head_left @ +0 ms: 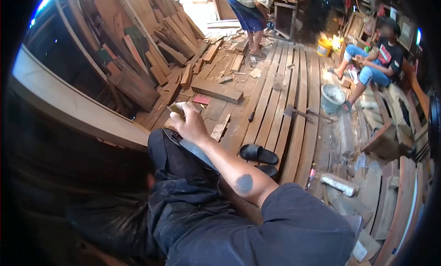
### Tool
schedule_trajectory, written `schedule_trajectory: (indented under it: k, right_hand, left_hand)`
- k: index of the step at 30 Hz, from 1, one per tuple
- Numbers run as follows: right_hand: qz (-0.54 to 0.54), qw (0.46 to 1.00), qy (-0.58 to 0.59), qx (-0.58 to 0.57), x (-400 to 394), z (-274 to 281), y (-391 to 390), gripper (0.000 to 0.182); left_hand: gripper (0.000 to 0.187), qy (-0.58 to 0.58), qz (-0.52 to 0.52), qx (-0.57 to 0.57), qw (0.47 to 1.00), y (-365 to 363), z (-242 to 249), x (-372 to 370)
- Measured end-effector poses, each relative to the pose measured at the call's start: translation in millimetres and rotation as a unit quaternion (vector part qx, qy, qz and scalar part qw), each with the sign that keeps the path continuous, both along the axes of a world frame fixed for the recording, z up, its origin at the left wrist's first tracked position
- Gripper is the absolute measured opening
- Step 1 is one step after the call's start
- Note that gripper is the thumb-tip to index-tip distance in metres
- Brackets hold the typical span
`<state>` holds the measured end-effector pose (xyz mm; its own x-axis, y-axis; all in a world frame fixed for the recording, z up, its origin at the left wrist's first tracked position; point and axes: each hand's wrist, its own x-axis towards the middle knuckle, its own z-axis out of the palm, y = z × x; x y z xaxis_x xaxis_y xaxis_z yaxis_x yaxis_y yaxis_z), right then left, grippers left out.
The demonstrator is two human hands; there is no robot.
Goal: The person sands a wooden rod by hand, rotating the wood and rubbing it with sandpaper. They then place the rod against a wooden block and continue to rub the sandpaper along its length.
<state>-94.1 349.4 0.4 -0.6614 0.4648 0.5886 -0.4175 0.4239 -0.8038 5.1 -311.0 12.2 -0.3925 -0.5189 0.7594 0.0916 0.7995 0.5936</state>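
Note:
My right hand (pixel 190 123) is raised above my bent knee, at the end of my outstretched bare forearm. Its fingers are closed around a small olive-brown flat piece (pixel 175 110); what it is made of I cannot make out. Close by, a long pale board (pixel 78 98) runs along my left side. Just beyond the hand, a thick wooden plank (pixel 218 90) lies on the floor. I do not make out my left hand; the area at lower left is very dark.
Black sandals (pixel 258 154) lie on the slatted floor near an axe (pixel 296 113). One person (pixel 251 13) bends over at the back; another (pixel 379 59) sits at right by a grey bucket (pixel 332 99). Wood offcuts (pixel 138 68) lean at left.

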Motion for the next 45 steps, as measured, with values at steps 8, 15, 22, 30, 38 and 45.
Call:
schedule_trajectory:
  k: [8, 15, 22, 30, 38, 45]
  right_hand:
    - [-0.096, 0.986, 0.135, -0.037, 13.5, 14.1, 25.6, 0.028]
    - [-0.101, 0.973, 0.172, -0.12, 9.0, 13.7, 30.0, 0.028]
    - [-0.074, 0.946, 0.134, -0.285, 4.3, 2.1, 58.3, 0.031]
    - [0.053, 0.932, -0.038, -0.356, -16.3, -4.0, 25.7, 0.031]
    - [-0.034, 0.908, -0.294, 0.296, -131.3, -210.8, -220.4, 0.036]
    - [-0.053, 0.901, -0.365, 0.229, -109.9, -181.1, -213.7, 0.044]
  left_hand:
    - [0.046, -0.062, 0.019, -0.023, 0.998, -50.6, -27.8, -6.8]
    - [0.057, -0.027, -0.002, 0.078, 0.997, 3.8, 9.6, 4.8]
    - [0.063, 0.004, -0.038, 0.101, 0.994, 64.1, 14.7, 2.6]
    - [0.049, -0.011, -0.012, -0.109, 0.994, 29.9, -0.2, -2.5]
    - [0.043, 0.019, -0.067, 0.028, 0.997, 74.3, 12.5, 15.8]
    - [0.039, 0.068, -0.069, 0.021, 0.995, 118.3, 32.9, 10.8]
